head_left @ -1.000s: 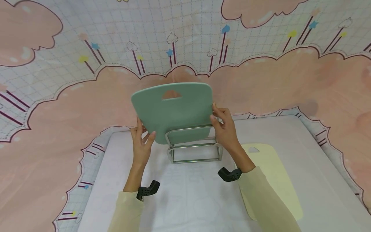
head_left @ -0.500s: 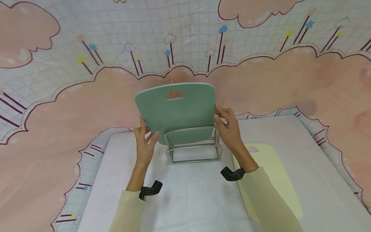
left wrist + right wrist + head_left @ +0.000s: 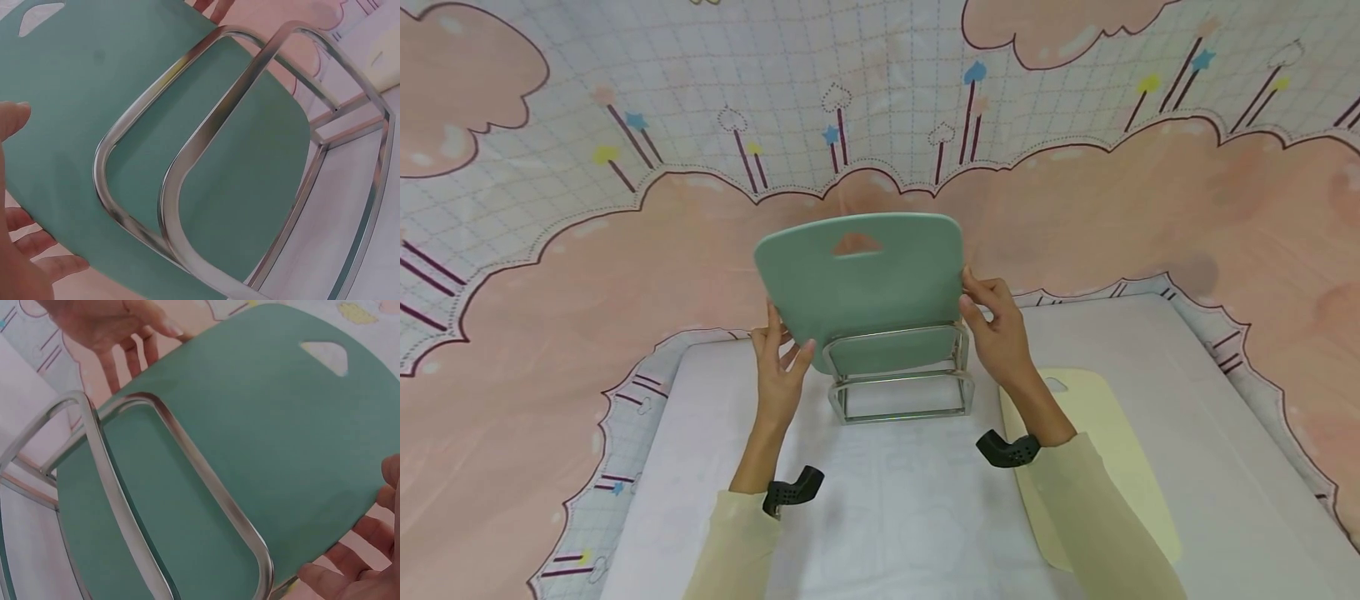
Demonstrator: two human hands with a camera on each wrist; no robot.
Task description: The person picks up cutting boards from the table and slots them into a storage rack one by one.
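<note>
Pinching the green board (image 3: 865, 279) by opposite edges, the left hand (image 3: 781, 375) and right hand (image 3: 1000, 337) are partly closed (thumbs in front). It stands tilted between them, behind the rack's loops (image 3: 215, 119); the yellow board (image 3: 1108, 433) lies nearside of the right hand.

Green board (image 3: 865, 287): stands on edge, handle slot uppermost, its top sloping down to the left, its lower part behind the front bars of a metal rack (image 3: 898, 378).
Left hand (image 3: 780, 371): grips the board's lower left edge.
Right hand (image 3: 996, 329): grips its right edge, just beside the rack.
Yellow board (image 3: 1097, 450): lies flat on the white table (image 3: 887, 517), partly under the right forearm.
Sleeves (image 3: 733, 546): pale yellow, black devices (image 3: 793, 490) at both wrists.
Backdrop (image 3: 572, 283): peach cloth with a scalloped, checked print.
</note>
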